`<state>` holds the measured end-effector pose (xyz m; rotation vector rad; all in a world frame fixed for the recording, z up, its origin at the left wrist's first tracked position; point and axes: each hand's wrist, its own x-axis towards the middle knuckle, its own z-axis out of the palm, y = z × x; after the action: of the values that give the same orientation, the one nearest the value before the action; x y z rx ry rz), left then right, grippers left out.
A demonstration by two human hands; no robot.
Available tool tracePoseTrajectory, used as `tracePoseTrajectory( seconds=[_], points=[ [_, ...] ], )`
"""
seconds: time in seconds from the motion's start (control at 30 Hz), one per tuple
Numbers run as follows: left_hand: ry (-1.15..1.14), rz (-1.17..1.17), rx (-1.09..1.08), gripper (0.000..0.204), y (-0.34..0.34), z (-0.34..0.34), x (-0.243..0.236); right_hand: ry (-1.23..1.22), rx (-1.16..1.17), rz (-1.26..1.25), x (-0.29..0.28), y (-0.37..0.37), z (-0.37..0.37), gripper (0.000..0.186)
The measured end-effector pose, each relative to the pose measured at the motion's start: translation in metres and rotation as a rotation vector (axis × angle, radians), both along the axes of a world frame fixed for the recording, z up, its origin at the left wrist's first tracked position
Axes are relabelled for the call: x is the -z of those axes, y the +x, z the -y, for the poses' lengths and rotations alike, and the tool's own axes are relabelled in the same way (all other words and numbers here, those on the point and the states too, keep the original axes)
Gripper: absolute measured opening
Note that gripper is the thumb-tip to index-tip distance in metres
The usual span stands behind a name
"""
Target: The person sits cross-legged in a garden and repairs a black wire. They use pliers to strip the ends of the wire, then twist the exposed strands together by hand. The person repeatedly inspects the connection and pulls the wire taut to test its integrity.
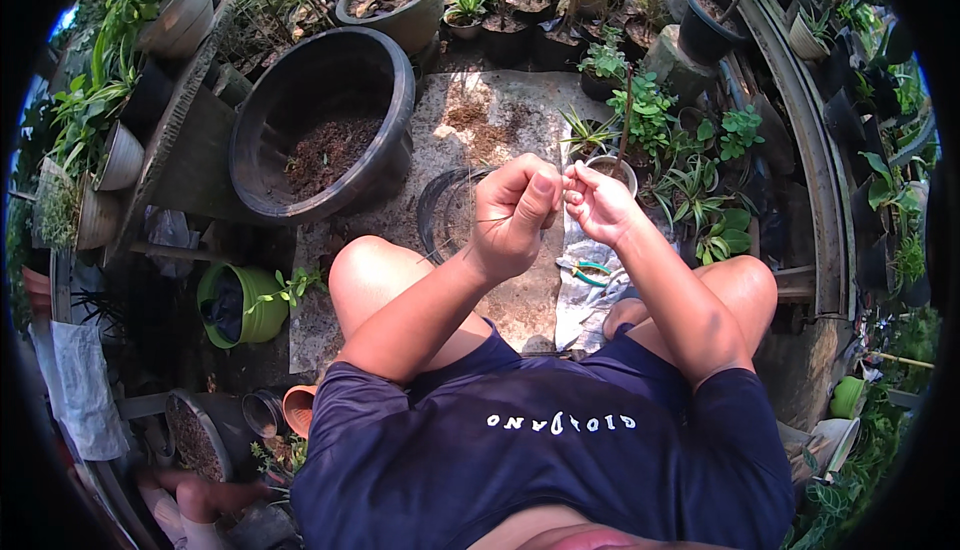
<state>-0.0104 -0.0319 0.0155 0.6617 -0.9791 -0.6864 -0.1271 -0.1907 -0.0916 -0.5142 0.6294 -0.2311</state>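
My left hand [515, 215] is closed in a fist, thumb pressed over the curled fingers. Close against it, my right hand [603, 204] pinches with its fingertips. A thin dark strand shows faintly beside the left fist; whatever lies between the fingers is too small to make out. Below and behind the left hand, a coil of black wire or thin tubing [428, 212] rests on the floor. Pliers [588, 271] with green handles lie on a white cloth [578, 322] under my right forearm. Just beyond the right hand stands a pale pot [627, 176] with an upright brown stem.
A large black tub [395, 155] with soil stands at the left on a grey floor sheet [450, 100]. Loose soil [478, 133] is scattered beyond my hands. Potted plants [690, 180] crowd the right and far sides. A lime-green pot [263, 312] lies tipped at the left.
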Motion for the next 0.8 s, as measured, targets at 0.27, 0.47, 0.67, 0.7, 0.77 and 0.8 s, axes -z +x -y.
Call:
tracePoseTrajectory(
  seconds=[0.27, 0.47, 0.67, 0.7, 0.77, 0.8],
  points=[
    [-0.332, -0.255, -0.169, 0.071, 0.029, -0.034, -0.050, -0.093, 0.175, 0.332, -0.062, -0.004, -0.039, 0.025],
    [-0.241, -0.595, -0.227, 0.066, 0.060, -0.042, -0.065, -0.071, 0.164, 0.369, -0.071, -0.005, -0.059, 0.025],
    [-0.196, -0.562, -0.428, 0.053, 0.068, -0.037, -0.051, 0.196, 0.039, -0.023, -0.022, -0.009, -0.100, 0.017],
    [-0.197, -0.529, -0.422, 0.051, 0.066, -0.037, -0.047, 0.220, 0.014, -0.034, -0.020, -0.012, -0.107, 0.017],
    [-0.233, -0.525, -0.377, 0.044, 0.062, -0.038, -0.045, 0.264, -0.019, -0.071, -0.016, -0.015, -0.118, 0.018],
    [-0.212, -0.527, -0.342, 0.043, 0.062, -0.040, -0.045, 0.271, -0.046, -0.083, -0.016, -0.018, -0.121, 0.019]
  ],
)
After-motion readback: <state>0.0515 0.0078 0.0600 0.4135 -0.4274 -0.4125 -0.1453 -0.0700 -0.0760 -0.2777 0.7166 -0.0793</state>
